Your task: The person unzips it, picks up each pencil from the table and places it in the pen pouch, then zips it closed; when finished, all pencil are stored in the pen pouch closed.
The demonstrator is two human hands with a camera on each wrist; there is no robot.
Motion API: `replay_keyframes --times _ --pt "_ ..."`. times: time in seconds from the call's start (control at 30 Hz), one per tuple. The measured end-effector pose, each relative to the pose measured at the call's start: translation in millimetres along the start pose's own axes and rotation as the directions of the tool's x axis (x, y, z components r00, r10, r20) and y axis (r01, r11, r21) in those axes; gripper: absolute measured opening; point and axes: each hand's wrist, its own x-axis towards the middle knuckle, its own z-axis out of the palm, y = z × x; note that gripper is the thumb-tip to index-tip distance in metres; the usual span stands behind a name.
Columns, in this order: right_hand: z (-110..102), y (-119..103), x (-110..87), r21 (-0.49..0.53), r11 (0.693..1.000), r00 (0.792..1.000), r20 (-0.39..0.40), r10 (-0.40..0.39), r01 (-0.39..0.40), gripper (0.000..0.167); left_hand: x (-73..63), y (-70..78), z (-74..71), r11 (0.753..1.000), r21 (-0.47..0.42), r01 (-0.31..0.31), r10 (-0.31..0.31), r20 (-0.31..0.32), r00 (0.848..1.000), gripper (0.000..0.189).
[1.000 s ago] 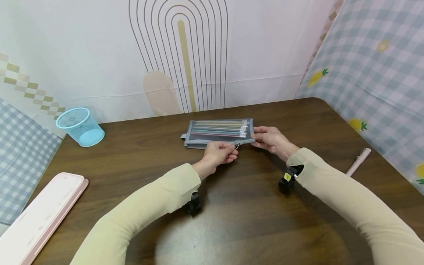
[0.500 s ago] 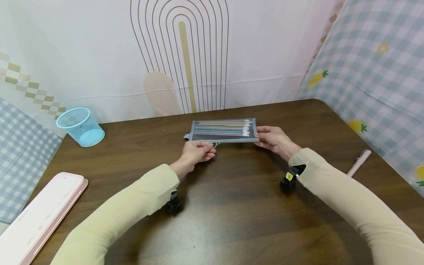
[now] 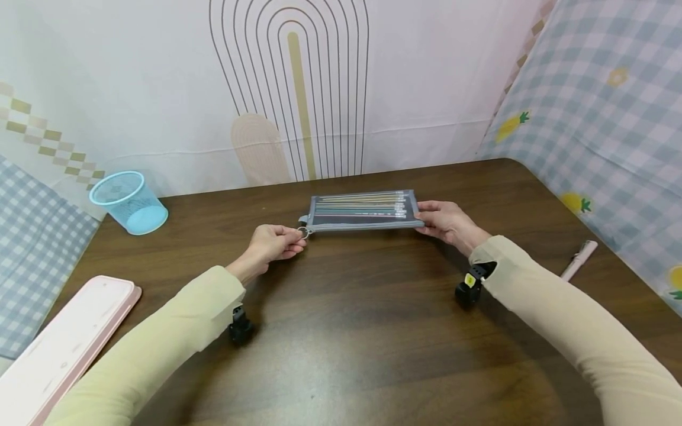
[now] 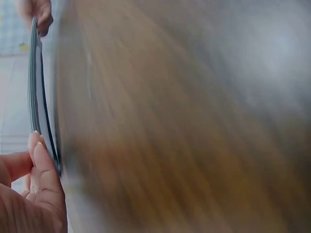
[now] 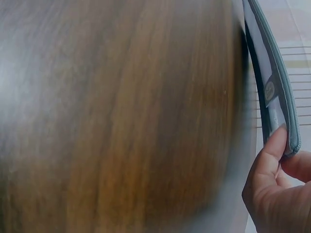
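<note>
A grey zip pencil pouch (image 3: pixel 367 223) with a see-through top lies near the back of the table, several pencils (image 3: pixel 362 206) showing inside with their white eraser ends to the right. My left hand (image 3: pixel 274 244) pinches the ring of the zipper pull (image 3: pixel 304 232) at the pouch's front left corner. At the opposite end, my right hand (image 3: pixel 446 223) grips the front right corner between thumb and fingers. The zipper edge (image 5: pixel 281 68) runs straight along the front, closed as far as it shows. In the left wrist view the pouch (image 4: pixel 41 87) appears edge-on.
A light blue mesh pen cup (image 3: pixel 130 204) stands at the back left. A pink and white pencil box (image 3: pixel 66 349) lies at the left front. A pale pink pen (image 3: pixel 579 260) rests by the right edge, partly behind my right sleeve. Cloth hangs behind the wooden table (image 3: pixel 362 337).
My left hand has drawn the zipper pull leftward along the front edge to the pouch's left corner. The pouch and my right hand have shifted slightly right.
</note>
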Motion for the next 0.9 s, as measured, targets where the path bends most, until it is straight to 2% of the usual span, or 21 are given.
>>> replay_keyframes --times 0.13,0.3,0.37,0.47,0.53,0.6,0.77,0.9 --pt "0 0 0.4 -0.01 1.0 1.0 0.005 0.001 -0.001 0.05 -0.3 -2.1 -9.3 1.0 0.014 0.024 -0.025 0.021 0.999 0.026" --pt "1 1 1.6 -0.045 0.999 0.999 0.032 -0.023 0.024 0.05 -0.1 -3.1 -15.8 0.99 0.139 0.027 -0.043 0.113 0.993 0.025" --pt "2 2 2.0 -0.064 0.997 0.998 0.041 -0.042 0.045 0.049 0.5 -1.3 -17.5 0.971 0.239 -0.001 -0.031 0.129 0.991 0.024" --pt "3 3 2.2 -0.081 0.994 0.996 0.044 -0.075 0.078 0.05 3.8 2.9 -19.2 0.922 0.385 -0.052 0.017 0.094 0.995 0.024" --pt "4 3 2.4 -0.085 0.992 0.996 0.039 -0.086 0.089 0.05 6.5 5.3 -19.9 0.89 0.449 -0.077 0.059 0.053 0.997 0.027" --pt "5 3 2.4 -0.086 0.992 0.995 0.033 -0.091 0.094 0.05 10.2 6.8 -19.7 0.876 0.474 -0.094 0.097 0.018 0.995 0.033" --pt "8 4 2.9 -0.105 0.99 0.995 0.018 -0.097 0.098 0.049 21.0 9.8 -15.0 0.884 0.447 -0.136 0.153 -0.002 0.988 0.049" --pt "11 5 4.9 -0.127 0.985 0.994 0.017 -0.112 0.114 0.049 27.0 14.1 -8.5 0.902 0.412 -0.129 0.141 0.003 0.99 0.05"
